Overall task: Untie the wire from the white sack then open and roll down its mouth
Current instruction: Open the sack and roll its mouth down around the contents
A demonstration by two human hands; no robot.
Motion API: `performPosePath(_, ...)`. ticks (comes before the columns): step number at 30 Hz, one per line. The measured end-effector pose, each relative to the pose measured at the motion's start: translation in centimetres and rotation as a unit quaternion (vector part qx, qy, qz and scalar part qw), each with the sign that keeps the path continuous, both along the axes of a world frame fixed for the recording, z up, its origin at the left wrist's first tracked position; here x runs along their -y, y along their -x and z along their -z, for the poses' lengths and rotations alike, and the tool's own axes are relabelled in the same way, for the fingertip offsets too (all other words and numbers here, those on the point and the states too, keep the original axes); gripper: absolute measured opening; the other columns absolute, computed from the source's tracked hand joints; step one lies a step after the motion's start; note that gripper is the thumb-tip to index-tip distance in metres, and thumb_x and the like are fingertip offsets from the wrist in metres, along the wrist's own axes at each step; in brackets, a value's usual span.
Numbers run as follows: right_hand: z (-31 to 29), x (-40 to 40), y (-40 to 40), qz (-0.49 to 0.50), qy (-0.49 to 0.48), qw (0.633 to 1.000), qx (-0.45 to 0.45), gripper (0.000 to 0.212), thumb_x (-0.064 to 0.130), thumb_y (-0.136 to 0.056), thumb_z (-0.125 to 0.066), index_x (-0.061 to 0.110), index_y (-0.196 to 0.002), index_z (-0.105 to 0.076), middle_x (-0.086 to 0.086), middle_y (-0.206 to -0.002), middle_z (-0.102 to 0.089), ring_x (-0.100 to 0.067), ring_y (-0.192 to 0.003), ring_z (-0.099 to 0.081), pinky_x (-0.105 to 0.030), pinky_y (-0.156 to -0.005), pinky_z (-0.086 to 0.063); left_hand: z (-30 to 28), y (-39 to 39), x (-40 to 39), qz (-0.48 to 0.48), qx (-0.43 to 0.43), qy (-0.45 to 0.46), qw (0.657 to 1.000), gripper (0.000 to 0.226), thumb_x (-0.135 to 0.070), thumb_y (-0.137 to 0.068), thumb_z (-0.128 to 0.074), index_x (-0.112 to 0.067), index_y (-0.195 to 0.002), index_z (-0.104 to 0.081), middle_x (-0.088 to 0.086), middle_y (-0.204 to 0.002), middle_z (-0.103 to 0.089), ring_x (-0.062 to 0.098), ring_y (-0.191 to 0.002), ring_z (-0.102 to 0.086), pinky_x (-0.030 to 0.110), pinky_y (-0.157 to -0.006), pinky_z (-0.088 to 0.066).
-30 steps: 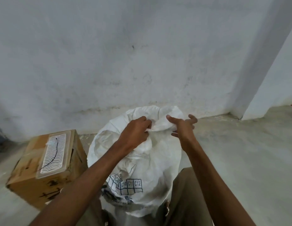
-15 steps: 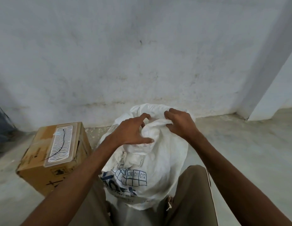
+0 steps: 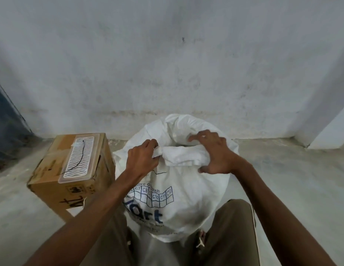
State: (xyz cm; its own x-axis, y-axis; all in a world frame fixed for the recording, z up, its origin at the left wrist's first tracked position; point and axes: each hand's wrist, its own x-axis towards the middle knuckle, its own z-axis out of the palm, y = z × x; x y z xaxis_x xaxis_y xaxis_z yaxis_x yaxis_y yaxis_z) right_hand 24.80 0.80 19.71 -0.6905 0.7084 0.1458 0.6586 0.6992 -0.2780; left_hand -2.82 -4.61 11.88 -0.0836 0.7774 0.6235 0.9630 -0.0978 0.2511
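Observation:
A white woven sack (image 3: 182, 204) with blue print stands on the floor between my knees. Its mouth (image 3: 178, 144) is open, and the near edge is folded outward into a band. My left hand (image 3: 142, 160) grips the left end of that folded band. My right hand (image 3: 215, 154) holds the right end, fingers over the rim and thumb under the fold. A thin black wire (image 3: 80, 160) lies on a white wavy-patterned tray on the cardboard box to the left, apart from the sack.
A brown cardboard box (image 3: 75, 179) stands close to the sack's left side. The grey wall (image 3: 167, 64) rises right behind the sack, with a corner column (image 3: 332, 127) at the right. Bare concrete floor (image 3: 282, 179) lies to the right.
The sack's mouth has been pulled open, and its near edge now lies folded outward. Both hands have spread apart along the rim. The camera has tilted down and closer.

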Motion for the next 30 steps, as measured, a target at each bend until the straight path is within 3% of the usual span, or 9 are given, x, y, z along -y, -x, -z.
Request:
performPosePath(4, 1.1, 0.6, 2.9, 0.003, 0.093, 0.996, 0.005, 0.084, 0.071, -0.063, -0.077, 0.043, -0.136, -0.046, 0.010, -0.138, -0.051, -0.012, -0.127, -0.045, -0.039, -0.108, -0.034, 0.6, -1.1, -0.4, 0.020, -0.054, -0.036, 0.998, 0.032, -0.008, -0.054, -0.083, -0.009, -0.079, -0.064, 0.003, -0.066, -0.060, 0.028, -0.048, -0.058, 0.028, -0.040, -0.035)
performPosePath(6, 2.0, 0.4, 4.3, 0.051, -0.004, 0.998, 0.029, 0.064, 0.060, -0.070, -0.077, 0.030, -0.122, -0.054, 0.005, -0.118, -0.063, -0.017, -0.109, -0.060, -0.038, -0.089, -0.050, 0.6, -0.9, -0.9, 0.043, -0.103, -0.062, 0.992, 0.033, -0.004, -0.048, -0.081, -0.009, -0.076, -0.064, 0.003, -0.065, -0.057, 0.025, -0.047, -0.054, 0.028, -0.039, -0.036)
performPosePath(10, 3.6, -0.1, 5.8, 0.087, -0.091, 0.992, 0.027, 0.019, 0.031, -0.079, -0.066, 0.026, -0.096, -0.060, 0.002, -0.087, -0.066, -0.024, -0.084, -0.066, -0.029, -0.062, -0.042, 0.3, -0.2, -1.3, 0.146, -0.187, -0.088, 0.968, 0.034, -0.003, -0.048, -0.079, -0.009, -0.080, -0.067, 0.006, -0.067, -0.055, 0.025, -0.047, -0.048, 0.029, -0.043, -0.038)
performPosePath(15, 6.7, -0.1, 5.8, 0.017, -0.264, 0.964, 0.037, 0.030, 0.003, -0.068, -0.077, 0.016, -0.095, -0.071, 0.001, -0.082, -0.071, -0.024, -0.067, -0.066, -0.029, -0.050, -0.048, 0.2, 1.1, -0.8, 0.266, -0.010, 0.133, 0.955, 0.032, -0.050, -0.068, -0.081, -0.033, -0.087, -0.063, 0.000, -0.134, -0.043, 0.021, -0.126, -0.043, 0.034, -0.104, -0.034)
performPosePath(19, 9.2, 0.8, 4.7, -0.055, -0.439, 0.896, -0.035, 0.028, -0.008, -0.073, -0.061, 0.018, -0.079, -0.071, 0.002, -0.068, -0.060, -0.019, -0.053, -0.055, -0.027, -0.046, -0.036, -0.9, 1.0, -1.0, 0.257, 0.102, 0.284, 0.918, 0.034, -0.022, -0.058, -0.089, -0.024, -0.070, -0.058, -0.009, -0.090, -0.064, 0.011, -0.082, -0.062, 0.034, -0.076, -0.054)
performPosePath(22, 9.3, 0.6, 4.4, -0.039, -0.309, 0.947, -0.085, 0.028, 0.011, -0.063, -0.076, 0.023, -0.085, -0.063, 0.009, -0.078, -0.060, -0.020, -0.067, -0.062, -0.026, -0.055, -0.039, -1.5, 1.2, -1.5, 0.232, 0.018, 0.255, 0.939, 0.036, -0.017, -0.061, -0.079, -0.022, -0.073, -0.045, -0.010, -0.074, -0.052, 0.015, -0.068, -0.050, 0.038, -0.063, -0.046)
performPosePath(26, 8.6, 0.4, 4.8, 0.053, -0.005, 0.991, -0.122, 0.080, 0.072, -0.052, -0.080, 0.035, -0.117, -0.050, 0.013, -0.124, -0.050, -0.011, -0.114, -0.051, -0.033, -0.088, -0.044, -0.9, 1.9, -1.5, 0.260, -0.065, 0.176, 0.947, 0.037, -0.003, -0.066, -0.064, -0.026, -0.083, -0.040, -0.015, -0.075, -0.044, 0.017, -0.066, -0.048, 0.029, -0.057, -0.033)
performPosePath(28, 8.6, 0.1, 5.2, 0.063, 0.079, 0.990, -0.096, 0.097, 0.074, -0.050, -0.081, 0.033, -0.131, -0.048, 0.010, -0.133, -0.048, -0.011, -0.121, -0.047, -0.034, -0.097, -0.043, -0.2, 1.5, -1.4, 0.287, -0.156, 0.129, 0.936, 0.042, 0.010, -0.055, -0.067, -0.020, -0.080, -0.051, -0.010, -0.074, -0.048, 0.022, -0.067, -0.054, 0.027, -0.057, -0.031)
performPosePath(30, 9.0, 0.1, 5.8, 0.063, 0.123, 0.990, -0.027, 0.075, 0.062, -0.056, -0.086, 0.028, -0.119, -0.062, 0.011, -0.113, -0.060, -0.008, -0.103, -0.055, -0.032, -0.087, -0.048, 0.5, 0.7, -1.0, 0.313, -0.240, 0.076, 0.916, 0.040, 0.015, -0.047, -0.071, -0.014, -0.072, -0.059, -0.001, -0.070, -0.054, 0.023, -0.065, -0.052, 0.028, -0.055, -0.034)
